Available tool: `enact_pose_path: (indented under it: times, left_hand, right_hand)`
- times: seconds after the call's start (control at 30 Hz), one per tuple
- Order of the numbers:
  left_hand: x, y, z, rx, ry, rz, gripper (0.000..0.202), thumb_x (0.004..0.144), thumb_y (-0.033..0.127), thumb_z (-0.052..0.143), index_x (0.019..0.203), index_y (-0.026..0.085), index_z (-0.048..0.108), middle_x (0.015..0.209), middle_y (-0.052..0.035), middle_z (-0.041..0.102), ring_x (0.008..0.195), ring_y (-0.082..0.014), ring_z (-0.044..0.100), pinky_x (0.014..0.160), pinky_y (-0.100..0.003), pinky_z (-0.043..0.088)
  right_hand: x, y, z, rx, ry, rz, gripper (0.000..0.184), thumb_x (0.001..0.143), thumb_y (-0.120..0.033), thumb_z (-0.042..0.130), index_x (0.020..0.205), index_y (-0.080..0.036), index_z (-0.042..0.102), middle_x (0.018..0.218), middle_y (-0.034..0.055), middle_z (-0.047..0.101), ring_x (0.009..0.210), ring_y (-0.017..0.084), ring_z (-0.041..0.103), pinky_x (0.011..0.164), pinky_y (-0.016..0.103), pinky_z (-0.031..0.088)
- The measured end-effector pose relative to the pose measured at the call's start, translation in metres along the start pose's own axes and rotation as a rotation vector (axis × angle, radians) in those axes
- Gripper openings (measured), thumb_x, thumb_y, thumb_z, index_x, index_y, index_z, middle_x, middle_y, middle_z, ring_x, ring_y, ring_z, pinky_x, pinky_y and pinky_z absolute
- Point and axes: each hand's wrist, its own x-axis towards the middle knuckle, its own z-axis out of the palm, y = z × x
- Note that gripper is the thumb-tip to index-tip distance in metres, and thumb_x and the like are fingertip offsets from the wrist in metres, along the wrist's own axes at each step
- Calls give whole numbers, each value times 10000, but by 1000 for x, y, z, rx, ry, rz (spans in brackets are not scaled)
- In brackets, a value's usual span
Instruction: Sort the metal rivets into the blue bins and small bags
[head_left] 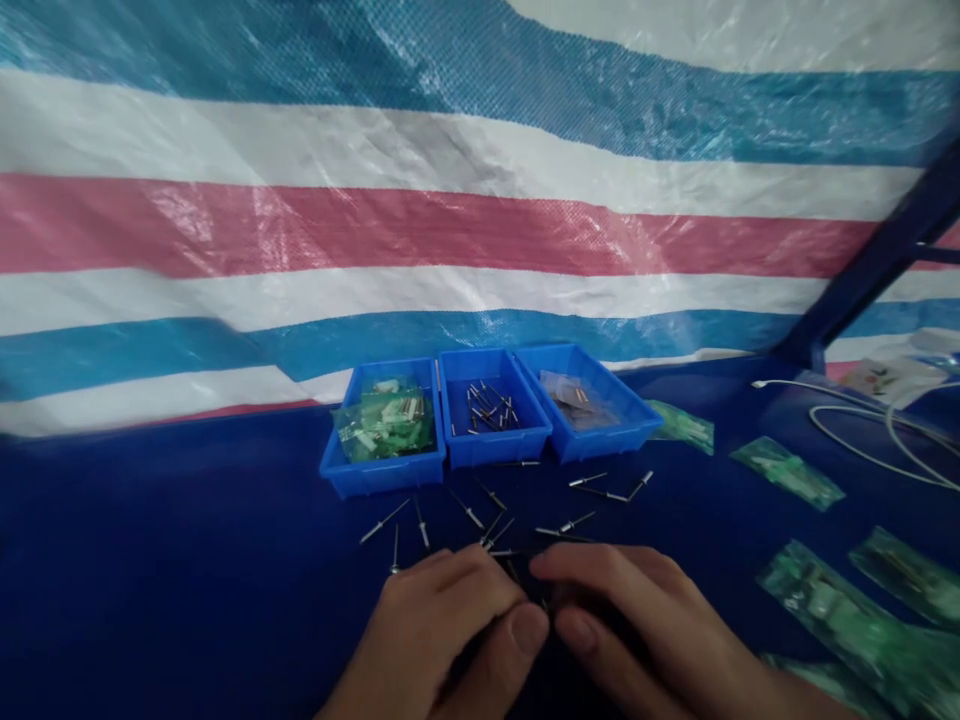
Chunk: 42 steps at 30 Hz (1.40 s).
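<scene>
While the left hand (442, 620) and right hand (652, 610) nearly meet at the bottom centre, loose blind rivets (385, 520) lie just above them in the frame. Leftmost, one slants up to the right and another runs almost straight up the frame beside the left knuckles, nearer the left hand; a small cluster lies above the gap; further right, a few with mostly sideways long axes lie just above the right fingertips. Both hands have bent fingers, thumbs turned inward; whether either pinches a rivet, I cannot tell.

Each rivet is a thin metal pin with a thicker, paler sleeve. Above them, smooth plastic: the left blue bin (386, 478) with crinkled green packets (386, 425), the middle blue bin (499, 450) with more rivets, the right blue bin (607, 440) with clear bags (577, 395). Lower right, glossy green-tinted pouches (791, 472) lie on the dark blue tabletop (187, 560); beyond, a white cable (847, 407) loops.
</scene>
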Motion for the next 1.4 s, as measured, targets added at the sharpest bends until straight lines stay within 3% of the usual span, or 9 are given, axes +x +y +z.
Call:
enact_pose_path:
  times: [0.13,0.3,0.47,0.63,0.8,1.1,1.4]
  left_hand:
    - [0,2,2,-11,34,-18,347,915,275,369,606,177,491,560,36,497,497,-72,480,478,-187,365]
    - [-3,5,8,28,36,34,358,915,282,366,599,171,494,540,47,471,486,-65,469,478,-183,354]
    - [-4,10,12,84,114,3,412,899,305,362,516,179,449,457,60,386,400,-59,381,402,-187,281]
    - [-3,12,13,81,101,-18,403,884,333,358,550,196,536,479,48,508,433,-84,478,427,-203,324]
    - [-2,11,13,78,169,5,215,859,295,456,717,218,597,562,70,575,462,-73,500,445,-183,352]
    - [0,9,13,118,150,-6,389,908,303,377,576,189,546,499,70,543,446,-59,510,426,-164,342]
    - [-1,9,15,108,218,6,169,873,282,469,754,216,570,579,79,573,508,-64,529,462,-149,379]
  right_hand:
    - [-2,3,0,-35,-9,-39,203,925,-231,344,885,-224,543,783,18,689,610,124,641,498,209,502]
    - [-9,5,3,-17,-70,-85,202,923,-210,360,776,-207,498,658,-4,633,517,100,575,476,204,430]
    - [-13,2,3,24,-51,-92,112,913,-245,412,911,-199,514,668,-6,610,497,92,541,453,198,398]
    - [-14,1,2,-44,-18,-87,165,921,-240,393,849,-210,539,598,-30,544,448,80,464,433,198,356]
    - [-12,3,1,-26,10,-47,250,933,-252,366,722,-195,488,581,-31,512,457,67,447,445,187,352]
    - [-13,6,-1,-11,-5,-65,112,910,-196,417,916,-186,528,606,-41,541,453,62,464,427,184,326]
    - [-10,5,0,-31,24,-60,193,921,-196,383,774,-171,505,570,-36,500,431,55,425,420,182,316]
